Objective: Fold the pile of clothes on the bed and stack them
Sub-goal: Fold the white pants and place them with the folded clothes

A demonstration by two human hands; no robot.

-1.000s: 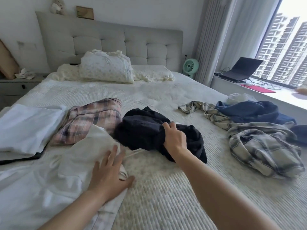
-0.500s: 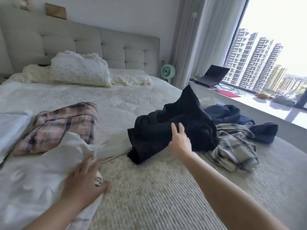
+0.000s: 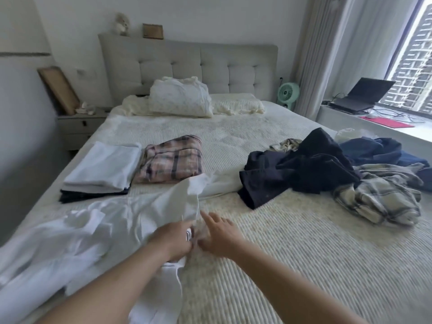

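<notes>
Left hand: your left hand (image 3: 174,239) is curling round a bunched edge of the white garment (image 3: 112,220) at lower centre of the frame, fingers closed on the cloth, probably to anchor it while you spread it flat for folding.
Right hand: your right hand (image 3: 218,232) is reaching in just beside the left with fingers extended and loose, holding nothing; it looks to be going for the same edge.
White garment: it is lying crumpled across the lower left of the bed (image 3: 292,253), one flap lifting toward the middle.
Finished stack: a folded white piece on a dark one (image 3: 100,170) is sitting at centre left, with the folded pink plaid garment (image 3: 173,160) just beside it, apparently parked there to keep done items apart from the rest.
Unfolded pile: the dark navy garment (image 3: 297,170), the grey plaid shirt (image 3: 378,197) and the blue garment (image 3: 374,150) are heaping together at the right of the frame, overlapping, waiting their turn.
Writing: no brand, label or readable text is showing anywhere; the small striped tag-like spot between your hands is too blurred to read.
</notes>
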